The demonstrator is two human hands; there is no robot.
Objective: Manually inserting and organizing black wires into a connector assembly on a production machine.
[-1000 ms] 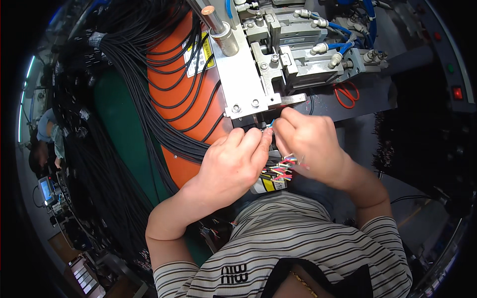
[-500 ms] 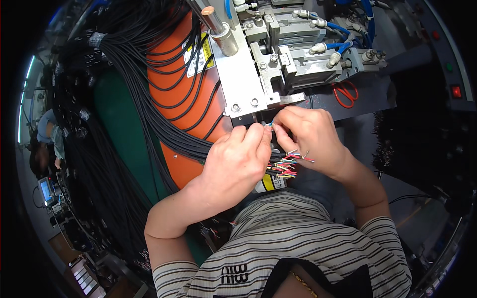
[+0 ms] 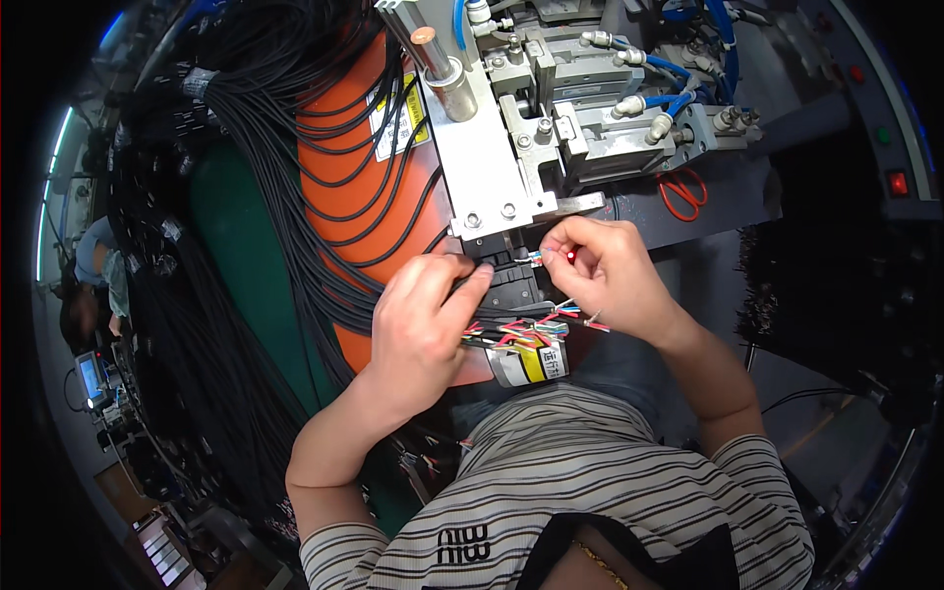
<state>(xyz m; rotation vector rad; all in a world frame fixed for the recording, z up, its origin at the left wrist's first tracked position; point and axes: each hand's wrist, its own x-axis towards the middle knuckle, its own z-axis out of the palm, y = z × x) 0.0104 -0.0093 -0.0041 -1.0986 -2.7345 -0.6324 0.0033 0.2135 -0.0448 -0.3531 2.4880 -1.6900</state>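
My left hand [image 3: 418,320] is closed at the near end of the machine. Its thumb and forefinger pinch a black cable beside a small black slotted block [image 3: 513,287], though the fingers hide most of the grip. Thin coloured wires [image 3: 536,259] stick out past the block. My right hand [image 3: 621,285] pinches their tips between thumb and forefinger, its other fingers curled in. Below both hands lies a bundle of black cables with stripped red, white, green and blue wire ends [image 3: 521,332].
A metal clamping machine [image 3: 482,167] with blue air hoses stands ahead. Many black cables [image 3: 261,167] drape over an orange panel [image 3: 339,202] at the left. Red-handled scissors [image 3: 681,195] lie right of the machine. A red button [image 3: 897,183] sits on the far-right frame.
My left hand has drawn back leftward, uncovering the black block and more wire ends. My right hand stays at the coloured wires, which now lie across the block.
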